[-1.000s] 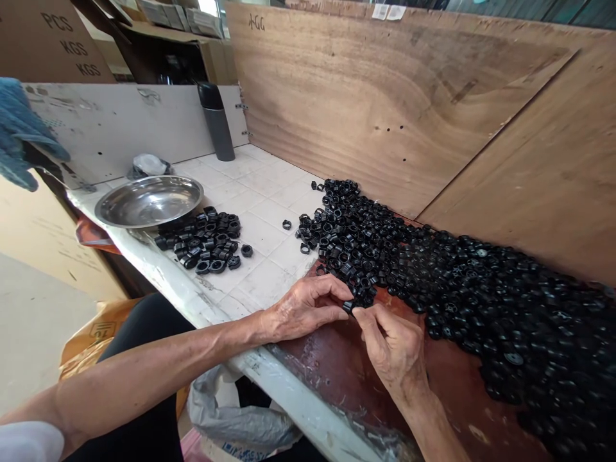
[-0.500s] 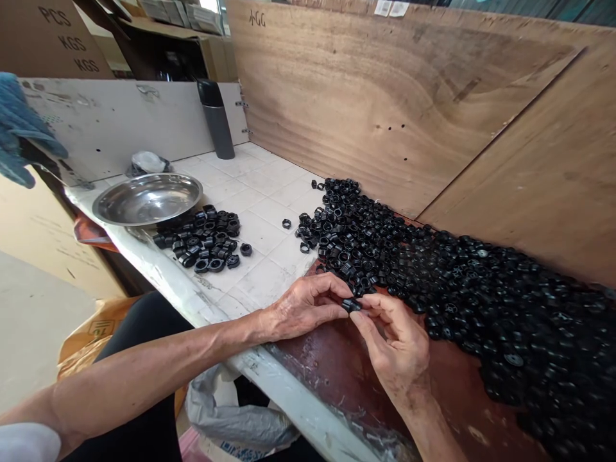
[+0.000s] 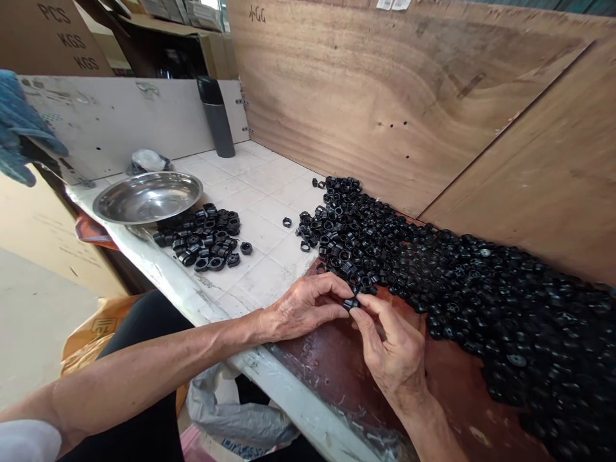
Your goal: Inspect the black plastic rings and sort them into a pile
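Note:
Between my two hands is a small black plastic part (image 3: 351,303), pinched from both sides over the reddish-brown board (image 3: 317,366). My left hand (image 3: 308,305) holds its left side between thumb and forefinger. From the right, the thumb and forefinger of my right hand (image 3: 392,346) grip the same part. Fingertips cover much of it, so its full shape is hidden. Just beyond the hands spreads a large heap of black plastic rings and round caps (image 3: 462,282). A smaller pile of black parts (image 3: 206,237) lies to the left on white tiles.
A steel basin (image 3: 149,199) stands at the left edge, beside the small pile. Behind it is a dark grey thermos bottle (image 3: 219,122). Wooden panels (image 3: 385,96) wall off the back. A blue cloth (image 3: 24,131) hangs at far left; a white sack (image 3: 235,410) sits below the table edge.
The right hand has turned slightly and shifted a little left, its fingers drawn closer around the black part. My left hand stays nearly still, and the piles look the same.

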{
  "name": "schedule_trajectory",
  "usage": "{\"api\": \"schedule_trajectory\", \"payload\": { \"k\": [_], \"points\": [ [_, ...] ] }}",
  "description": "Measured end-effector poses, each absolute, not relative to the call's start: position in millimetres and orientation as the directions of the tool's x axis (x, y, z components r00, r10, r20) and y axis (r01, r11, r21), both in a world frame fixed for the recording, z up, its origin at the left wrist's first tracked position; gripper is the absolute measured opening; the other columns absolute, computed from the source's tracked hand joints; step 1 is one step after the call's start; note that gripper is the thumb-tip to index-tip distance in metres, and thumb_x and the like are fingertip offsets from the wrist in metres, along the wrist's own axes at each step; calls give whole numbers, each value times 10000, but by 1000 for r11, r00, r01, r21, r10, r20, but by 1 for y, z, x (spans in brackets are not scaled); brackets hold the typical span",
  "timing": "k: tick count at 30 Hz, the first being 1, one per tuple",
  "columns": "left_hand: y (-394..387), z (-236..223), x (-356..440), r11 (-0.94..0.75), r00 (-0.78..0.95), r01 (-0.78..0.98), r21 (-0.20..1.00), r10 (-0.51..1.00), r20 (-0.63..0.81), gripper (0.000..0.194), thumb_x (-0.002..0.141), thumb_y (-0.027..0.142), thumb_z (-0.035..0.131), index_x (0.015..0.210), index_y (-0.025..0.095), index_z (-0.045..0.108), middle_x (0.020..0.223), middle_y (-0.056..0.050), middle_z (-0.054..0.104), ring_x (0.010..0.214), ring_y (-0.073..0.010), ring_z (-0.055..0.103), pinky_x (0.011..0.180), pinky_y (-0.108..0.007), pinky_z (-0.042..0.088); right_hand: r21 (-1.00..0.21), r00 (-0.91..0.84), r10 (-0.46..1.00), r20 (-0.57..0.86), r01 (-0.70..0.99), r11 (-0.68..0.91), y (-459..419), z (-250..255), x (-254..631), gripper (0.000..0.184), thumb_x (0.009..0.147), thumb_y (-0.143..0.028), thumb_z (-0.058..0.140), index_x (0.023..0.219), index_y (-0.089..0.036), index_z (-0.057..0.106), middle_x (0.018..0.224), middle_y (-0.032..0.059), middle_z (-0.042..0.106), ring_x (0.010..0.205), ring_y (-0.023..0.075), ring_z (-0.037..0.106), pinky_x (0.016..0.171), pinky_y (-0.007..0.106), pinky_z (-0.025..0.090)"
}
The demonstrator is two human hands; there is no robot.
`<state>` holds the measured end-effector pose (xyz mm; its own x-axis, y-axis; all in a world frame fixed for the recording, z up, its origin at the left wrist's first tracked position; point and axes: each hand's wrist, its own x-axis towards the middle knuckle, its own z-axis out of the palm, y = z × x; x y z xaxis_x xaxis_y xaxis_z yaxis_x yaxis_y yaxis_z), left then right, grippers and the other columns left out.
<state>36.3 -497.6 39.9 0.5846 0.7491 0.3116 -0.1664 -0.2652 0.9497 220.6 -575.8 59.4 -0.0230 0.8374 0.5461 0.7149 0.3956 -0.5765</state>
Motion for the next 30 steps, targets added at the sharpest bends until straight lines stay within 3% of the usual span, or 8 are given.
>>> {"api": "schedule_trajectory", "payload": {
  "k": [3,6,9,12,19,25,28,30],
  "points": [
    [-499,42,36,-201,597,-177,963,756,268,190,885,255,733,1038,144,706,1075,-92,693,971,-184,689,884,-333,591,-575,-59,848,527,710,407,-576,64,221,150,952,-222,635,1091,-195,683,908,53,746,780,184,730,737,283,593],
    [-497,42,34,-353,600,-135,926,714,360,186,902,243,715,1064,153,700,1084,-97,707,994,-187,691,917,-344,582,-630,-30,890,454,696,345,-577,66,222,94,969,-266,619,1001,-209,686,823,20,749,657,158,720,647,255,568],
    [-495,39,33,-524,602,-113,844,640,478,190,925,208,679,1108,160,680,1116,-111,708,1042,-192,692,949,-344,572,-680,0,931,364,683,266,-576,62,221,183,1002,-319,579,882,-219,674,632,-24,695,513,134,664,547,237,511],
    [-494,37,33,-556,612,-115,823,613,499,195,929,194,671,1120,153,671,1113,-118,708,1046,-192,696,948,-339,574,-647,2,936,353,723,243,-575,58,220,287,1022,-343,544,789,-217,656,566,-18,659,505,141,640,558,250,485],
    [-496,40,37,-403,587,-129,906,706,397,179,905,229,715,1061,141,701,1065,-99,716,989,-185,696,915,-329,580,-640,15,881,472,693,331,-578,59,220,162,970,-270,630,1112,-201,665,872,42,739,708,174,708,682,276,561],
    [-495,41,35,-521,581,-130,844,649,491,168,927,211,686,1077,138,693,1067,-112,723,1003,-184,695,923,-329,575,-613,-43,896,442,714,337,-576,62,222,96,994,-236,587,1016,-196,671,741,7,715,602,150,683,628,260,537],
    [-494,38,35,-582,588,-119,804,611,529,200,924,190,683,1115,132,675,1109,-132,714,1039,-194,697,940,-340,578,-577,-55,897,439,748,328,-573,56,221,218,1029,-253,520,878,-191,665,620,3,670,559,153,660,589,256,510],
    [-494,37,35,-573,593,-116,811,615,520,200,919,189,688,1110,131,677,1108,-129,715,1039,-195,700,946,-346,577,-568,-21,888,459,762,312,-572,54,220,235,1040,-267,499,916,-174,676,654,26,691,591,163,674,595,257,518]
  ]
}}
